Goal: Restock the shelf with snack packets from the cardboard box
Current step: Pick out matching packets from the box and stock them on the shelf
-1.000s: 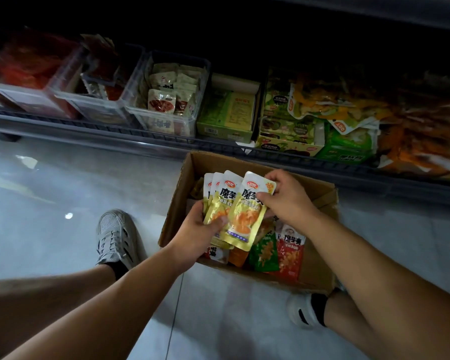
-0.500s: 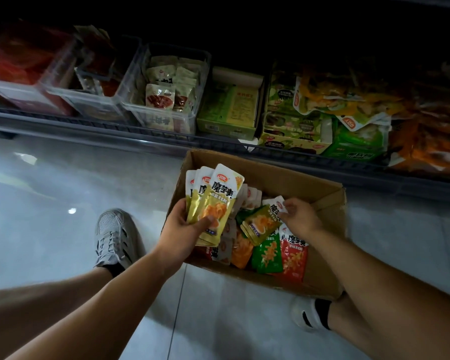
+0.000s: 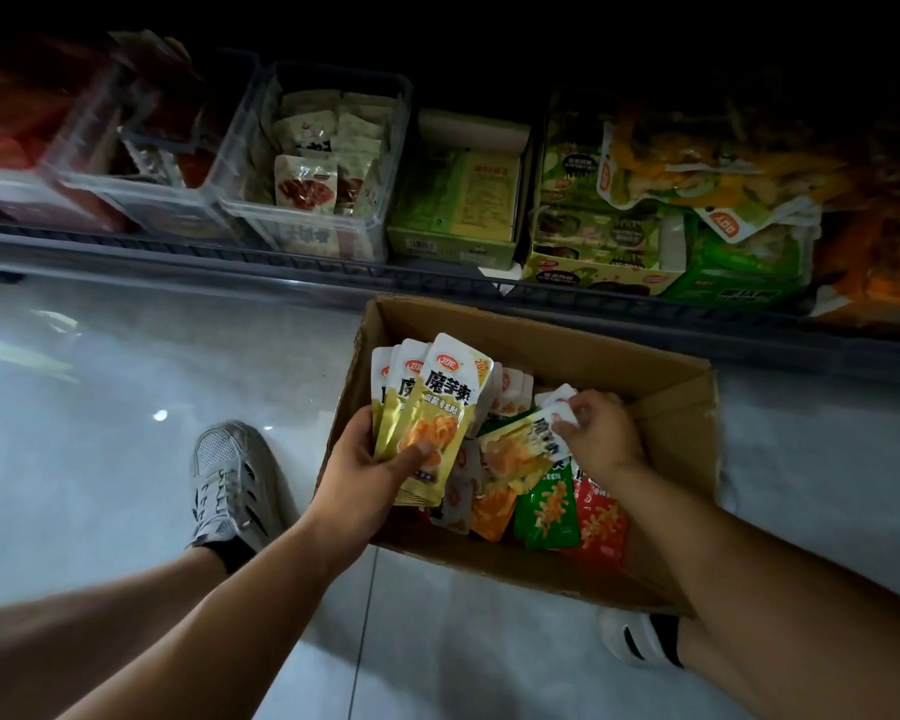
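An open cardboard box (image 3: 666, 387) sits on the floor in front of the low shelf (image 3: 281, 262). My left hand (image 3: 365, 470) grips a fanned stack of yellow snack packets (image 3: 432, 402) above the box's left side. My right hand (image 3: 601, 433) is inside the box and pinches the white top edge of another yellow packet (image 3: 515, 454). Loose green (image 3: 546, 511), red (image 3: 601, 522) and orange (image 3: 492, 511) packets lie in the box below it.
The dark shelf holds clear bins (image 3: 313, 163) of packets on the left, green cartons (image 3: 458, 200) in the middle and piled bags (image 3: 707, 163) on the right. My grey shoe (image 3: 230, 485) stands left of the box, my other foot (image 3: 640, 636) by its near right corner.
My right hand let go of the stack in my left hand, dropped into the box and took hold of another yellow packet. The left hand kept the stack.
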